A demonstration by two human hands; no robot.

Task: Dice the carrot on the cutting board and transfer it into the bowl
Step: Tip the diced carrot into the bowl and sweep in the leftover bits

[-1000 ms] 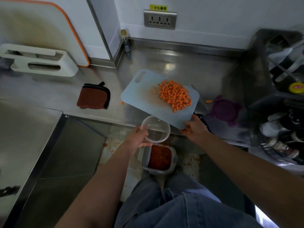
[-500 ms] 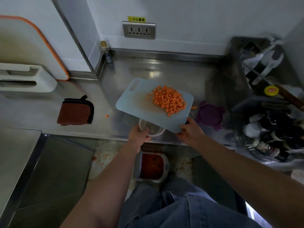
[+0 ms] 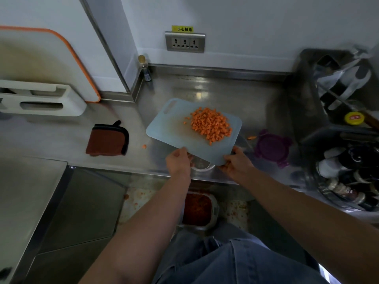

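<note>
**Board** (image 3: 176, 130): pale blue, handle slot at its 11 o'clock corner. It sits on the steel counter (image 3: 205, 89), and its 6 o'clock edge covers part of the bowl.

**Carrot** (image 3: 211, 125): diced and heaped on the board's 3 o'clock half. None shows in the bowl.

**Bowl** (image 3: 203, 166): clear, at the counter's front edge. It is half hidden under the board, between the two hands.

**Left hand** (image 3: 178, 161): at the bowl's 9 o'clock side. The fingers curl round its rim, with their tips hidden beneath the board.

**Right hand** (image 3: 235, 162): at the board's 5 o'clock corner. It pinches that corner, thumb on top and fingers underneath.

**Lid** (image 3: 271, 147): purple, flat on the counter at 3 o'clock of the board, apart from it.

**Cloth** (image 3: 107, 141): dark red, folded, at 9 o'clock of the board.

**Stray bits**: one cube (image 3: 144, 146) lies beside the cloth, and one sliver (image 3: 251, 137) between board and lid.

**Bin** (image 3: 198, 209): on the floor at 6 o'clock of the bowl, filled with orange-red scraps.

**Socket** (image 3: 185, 42): on the wall at 12 o'clock.
</note>
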